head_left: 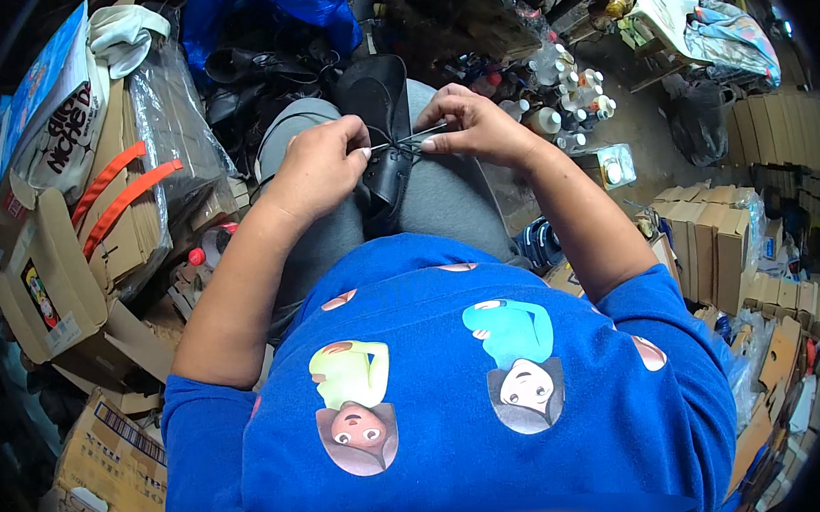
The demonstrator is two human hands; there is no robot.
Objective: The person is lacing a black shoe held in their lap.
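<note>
A black shoe (388,183) rests on my lap between my thighs, its opening pointing away from me. Thin dark laces (396,144) cross over its front. My left hand (321,165) pinches one lace end between thumb and forefinger, left of the shoe. On the other side, my right hand (479,129) has thumb and fingers closed on the other lace end. Between the two hands the lace is drawn out sideways, crossing at the middle of the shoe. Whether a knot is formed there is too small to tell.
More black shoes (264,66) lie beyond my knees, near a blue bag (316,6). Several bottles (545,121) stand at the far right. Cardboard boxes (713,235) are stacked on the right. An open carton (50,272) and orange straps (131,204) are on the left.
</note>
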